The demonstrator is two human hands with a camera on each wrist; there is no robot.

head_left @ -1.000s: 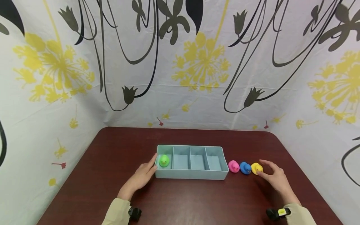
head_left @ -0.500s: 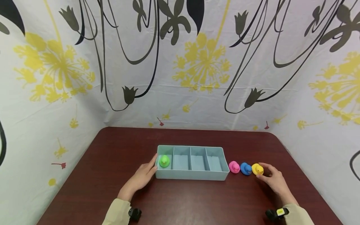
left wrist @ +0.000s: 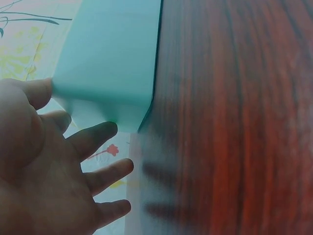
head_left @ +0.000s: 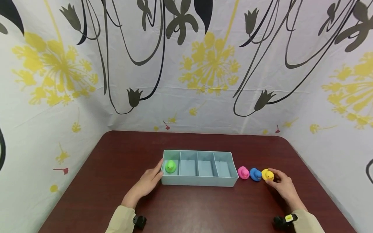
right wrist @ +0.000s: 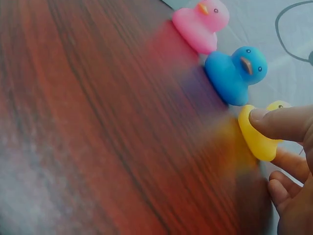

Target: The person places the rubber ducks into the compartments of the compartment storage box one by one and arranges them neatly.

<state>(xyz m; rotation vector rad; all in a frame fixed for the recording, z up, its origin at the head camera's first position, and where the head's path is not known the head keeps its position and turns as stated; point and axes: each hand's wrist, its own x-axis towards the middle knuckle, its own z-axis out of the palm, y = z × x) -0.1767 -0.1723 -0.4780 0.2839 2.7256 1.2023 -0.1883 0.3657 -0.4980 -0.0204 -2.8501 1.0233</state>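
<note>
A pale blue-green divided box [head_left: 198,181] stands on the table, with a green rubber duck [head_left: 170,166] in its leftmost compartment. My left hand [head_left: 145,183] touches the left end of the box, its fingers spread and fairly straight in the left wrist view. Off the box's right end, a pink rubber duck [head_left: 243,172], a blue rubber duck [head_left: 255,174] and a yellow rubber duck [head_left: 267,175] sit side by side in a row. My right hand [head_left: 284,186] pinches the yellow duck between thumb and fingers; in the right wrist view the thumb covers part of its body.
The dark red-brown wooden table [head_left: 204,210] bears everything. Behind it and on both sides hangs a white cloth [head_left: 209,113] with yellow and grey flower prints. Three other compartments lie to the right of the green duck.
My right thumb and fingers have closed in around the yellow duck, which still sits in the row. The left hand stays against the box. The head view has shifted very slightly.
</note>
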